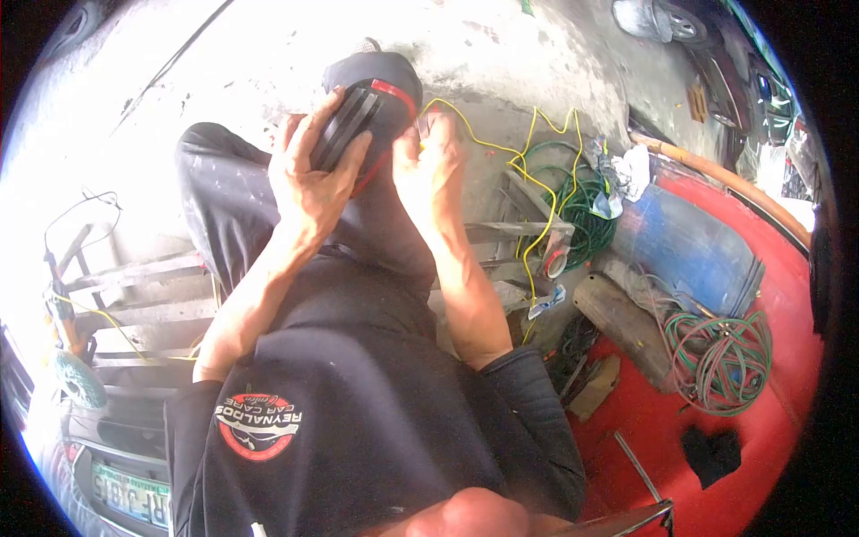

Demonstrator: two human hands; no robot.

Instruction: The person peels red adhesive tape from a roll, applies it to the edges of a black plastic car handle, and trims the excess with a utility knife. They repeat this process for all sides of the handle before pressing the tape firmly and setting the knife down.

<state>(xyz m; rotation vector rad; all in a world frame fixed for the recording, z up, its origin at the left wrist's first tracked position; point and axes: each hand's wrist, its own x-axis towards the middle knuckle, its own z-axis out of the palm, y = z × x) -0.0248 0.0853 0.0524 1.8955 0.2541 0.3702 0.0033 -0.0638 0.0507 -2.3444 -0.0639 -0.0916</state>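
My left hand (313,174) is wrapped over a dark ribbed part (351,125) with a red strip at its top. The part rests against my dark-clothed raised leg (389,215), and a thin red edge curves down its right side. Close by on the right, my right hand (433,166) has its fingers curled in a pinch. A bit of yellow shows at those fingers, where a yellow cord (474,139) passes behind. What the pinch holds is too small to make out.
Slatted metal bench bars (143,277) extend on both sides of me. A power tool with a round pad (79,376) stands at left. To the right are a green coiled hose (586,206), a blue container (689,246), a bundled hose (725,362) and a red panel (761,447).
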